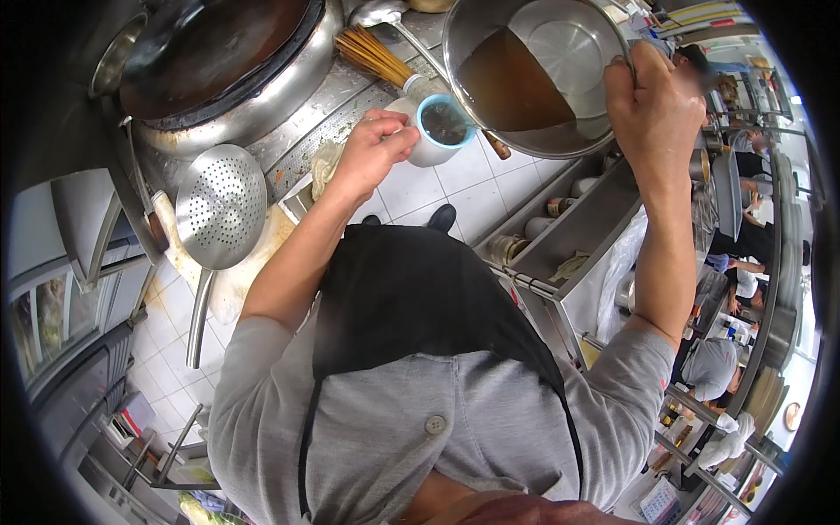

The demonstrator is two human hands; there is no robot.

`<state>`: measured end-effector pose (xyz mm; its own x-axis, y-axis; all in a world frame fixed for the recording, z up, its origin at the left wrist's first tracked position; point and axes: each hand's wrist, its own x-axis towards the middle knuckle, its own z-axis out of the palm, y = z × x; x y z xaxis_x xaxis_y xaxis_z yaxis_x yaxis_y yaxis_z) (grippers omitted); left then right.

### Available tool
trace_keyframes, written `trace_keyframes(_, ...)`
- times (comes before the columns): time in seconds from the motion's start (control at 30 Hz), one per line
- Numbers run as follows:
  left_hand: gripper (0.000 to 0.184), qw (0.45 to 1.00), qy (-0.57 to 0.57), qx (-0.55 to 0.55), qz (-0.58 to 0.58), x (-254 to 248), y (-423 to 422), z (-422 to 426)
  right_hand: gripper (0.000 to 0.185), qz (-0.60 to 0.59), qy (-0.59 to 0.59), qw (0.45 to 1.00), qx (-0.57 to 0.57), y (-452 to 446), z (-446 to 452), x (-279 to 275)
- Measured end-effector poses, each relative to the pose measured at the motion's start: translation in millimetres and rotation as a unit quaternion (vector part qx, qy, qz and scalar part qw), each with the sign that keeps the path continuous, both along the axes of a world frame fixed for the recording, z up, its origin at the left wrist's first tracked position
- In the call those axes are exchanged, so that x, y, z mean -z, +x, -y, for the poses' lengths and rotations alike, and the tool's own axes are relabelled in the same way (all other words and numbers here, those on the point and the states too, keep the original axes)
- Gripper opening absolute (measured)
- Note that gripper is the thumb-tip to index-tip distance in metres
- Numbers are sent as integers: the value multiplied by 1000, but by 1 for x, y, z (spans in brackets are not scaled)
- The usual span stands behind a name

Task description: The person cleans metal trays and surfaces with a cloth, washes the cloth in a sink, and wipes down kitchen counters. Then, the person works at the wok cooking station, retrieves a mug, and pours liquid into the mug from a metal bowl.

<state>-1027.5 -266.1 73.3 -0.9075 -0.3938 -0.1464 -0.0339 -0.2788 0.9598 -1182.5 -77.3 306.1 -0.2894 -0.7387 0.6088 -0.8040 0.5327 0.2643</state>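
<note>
A large steel pot [595,61] hangs tilted at the upper right, with brown liquid [516,83] pooled on one side of it. My right hand [654,105] is closed on the pot's right rim. Below the pot's left edge is a cup with a light blue rim [444,121] and dark contents. My left hand [378,149] holds this cup at its left side, fingers closed. The pot's lower left rim is right beside the cup's rim. Behind the cup lie a bundle of thin wooden sticks [374,54] and a steel ladle [378,12].
A big wok [210,52] sits on the stove at the upper left. Nearer, a perforated skimmer [221,207] points its handle down. A steel shelf unit [577,241] with jars and bowls stands below the pot. Several people work at the far right.
</note>
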Motion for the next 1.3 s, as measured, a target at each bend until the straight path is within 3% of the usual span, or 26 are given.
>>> trace_keyframes(0.27,24,1000,7,-7,-8,-3,-1,0,19,-36,-10,999,-30,-6,5,3)
trace_keyframes(0.63,23,999,26,-43,4,-4,36,13,23,115,-57,991,39,-50,30,21)
trace_keyframes(0.73,22,998,19,-60,8,-7,60,19,23,110,11,993,47,-49,56,30)
trace_keyframes(0.87,19,996,-1,-89,1,-8,88,20,21,44,21,994,-98,-56,98,61)
trace_keyframes(1.1,19,990,-3,-140,21,-9,122,16,13,-24,155,985,-73,-24,179,103)
trace_keyframes(1.2,20,987,1,-162,15,-5,133,14,26,-43,260,958,-112,-5,201,108)
trace_keyframes(1.3,20,983,19,-180,18,-6,138,11,22,-158,256,945,-126,19,210,106)
